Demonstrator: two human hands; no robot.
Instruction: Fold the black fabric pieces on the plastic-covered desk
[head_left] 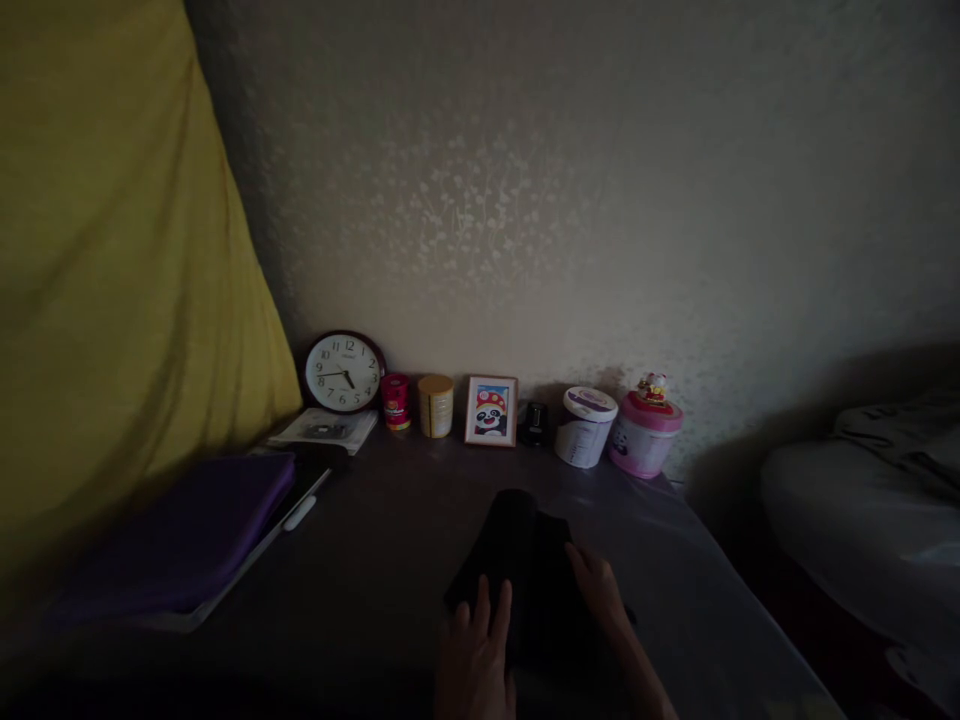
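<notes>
A dark, folded black cloth (544, 590) lies on the table in front of me, its kind hard to make out in the dim light. My left hand (476, 645) rests on its near left part, palm down with the fingers spread. At its right edge, my right hand (600, 590) has its fingers closed on the fabric; the thumb is hidden. Part of the cloth close to me sinks into shadow.
Against the wall stand a round clock (344, 371), a red can (396, 402), a yellow-lidded can (436, 406), a framed panda picture (491, 411), a small black jar (535, 424), a white tub (586, 427) and a pink tub (643, 445). A purple case (180, 535) lies left, beside a yellow curtain (112, 250).
</notes>
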